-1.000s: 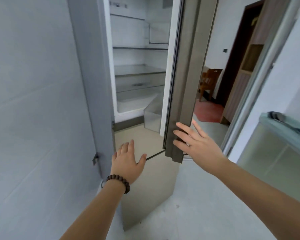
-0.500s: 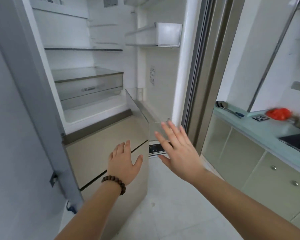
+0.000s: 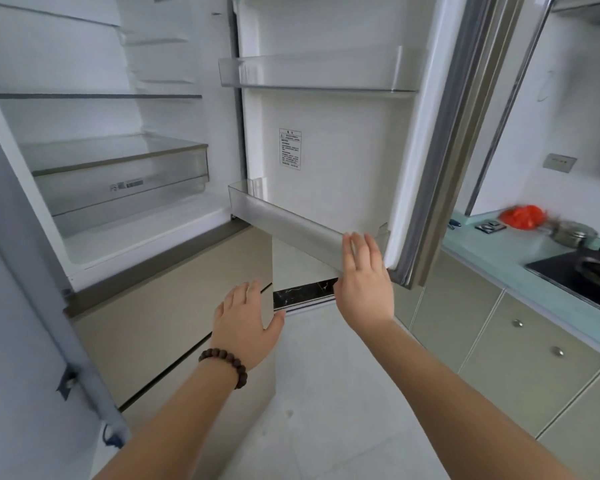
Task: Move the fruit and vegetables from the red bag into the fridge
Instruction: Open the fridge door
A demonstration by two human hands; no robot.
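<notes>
Both the left hand and right hand are released, so the fridge door may swing shut while the red bag waits on the desk.

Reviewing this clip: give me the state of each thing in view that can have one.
fridge door: swung wide open
door bins: empty
crisper drawer: closed, looks empty
red bag: on the counter, untouched
left hand: open, holding nothing
right hand: open, at the lower bin's edge

Bright, even light; edges bowed by lens, right side motion-blurred
</notes>
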